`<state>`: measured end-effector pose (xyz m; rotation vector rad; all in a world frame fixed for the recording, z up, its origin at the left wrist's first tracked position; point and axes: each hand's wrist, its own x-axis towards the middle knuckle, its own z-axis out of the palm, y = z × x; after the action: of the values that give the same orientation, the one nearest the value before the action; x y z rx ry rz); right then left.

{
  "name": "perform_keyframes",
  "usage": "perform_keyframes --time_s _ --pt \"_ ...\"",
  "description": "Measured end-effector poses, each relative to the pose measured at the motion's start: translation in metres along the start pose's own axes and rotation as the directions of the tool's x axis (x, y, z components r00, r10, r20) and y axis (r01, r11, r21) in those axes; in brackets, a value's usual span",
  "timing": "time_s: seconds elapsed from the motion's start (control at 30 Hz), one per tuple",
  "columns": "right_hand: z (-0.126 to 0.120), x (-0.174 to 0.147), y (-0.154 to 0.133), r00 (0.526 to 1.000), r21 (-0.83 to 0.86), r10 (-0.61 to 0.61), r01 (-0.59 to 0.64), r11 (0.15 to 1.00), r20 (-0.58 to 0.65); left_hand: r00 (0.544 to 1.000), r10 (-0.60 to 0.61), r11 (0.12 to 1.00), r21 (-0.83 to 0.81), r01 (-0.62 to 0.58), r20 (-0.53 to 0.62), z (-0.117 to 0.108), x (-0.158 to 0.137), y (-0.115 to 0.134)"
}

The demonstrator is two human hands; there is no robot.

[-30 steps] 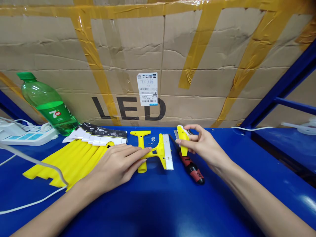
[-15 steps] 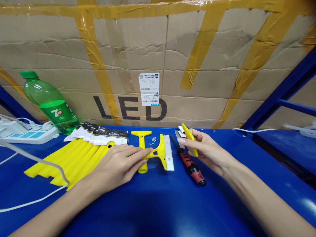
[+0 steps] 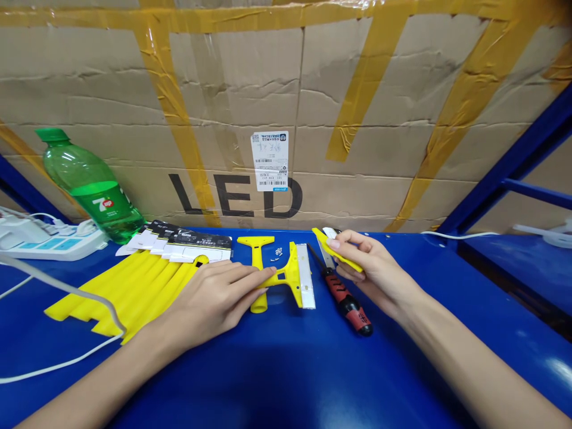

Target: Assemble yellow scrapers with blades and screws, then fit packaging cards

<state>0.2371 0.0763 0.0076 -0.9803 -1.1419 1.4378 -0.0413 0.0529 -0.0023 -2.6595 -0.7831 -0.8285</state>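
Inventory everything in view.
Scraper: one, yellow, centre
T-handle: one, yellow, centre
Bar: one, yellow, right
Metal strip: count unclear, grey, by bar
Screwdriver: one, red-black, by bar
Tiny bits: several, silvery, centre
Carded handles: several, yellow, left
Bottle: one, green, left
Power strip: one, white, left
Cables: several, white, sides
Box: one, brown, back
Tapes: several, amber, box
Label: one, white, box
Bench: one, blue, beneath
Posts: two, blue, sides
Left hand: one, on scraper
Right hand: one, holding bar
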Motion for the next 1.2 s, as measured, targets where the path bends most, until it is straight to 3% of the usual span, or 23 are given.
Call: perform_keyframes --time_s 0.3,0.6,0.83,1.2 --pt "-0.003 0.003 0.000 0.994 0.080 0.042 -0.034 0.996 -0.103 1.000 -0.016 1.000 0.001 0.016 -0.002 0.000 -0.002 0.000" --pt "-0.004 0.002 -0.002 0.992 0.117 0.115 -0.107 0.987 -0.060 1.000 -0.020 1.000 0.005 0.020 -0.001 0.001 -0.003 -0.002" --pt "-0.004 0.002 0.000 0.995 -0.014 0.100 -0.100 0.995 0.014 1.000 0.004 1.000 0.014 -0.004 -0.006 -0.001 -0.001 -0.001" --pt "0.010 -0.006 -0.003 0.965 -0.171 0.259 -0.248 0.953 0.041 1.000 -0.005 1.000 0.026 0.005 0.008 -0.002 -0.001 -0.002"
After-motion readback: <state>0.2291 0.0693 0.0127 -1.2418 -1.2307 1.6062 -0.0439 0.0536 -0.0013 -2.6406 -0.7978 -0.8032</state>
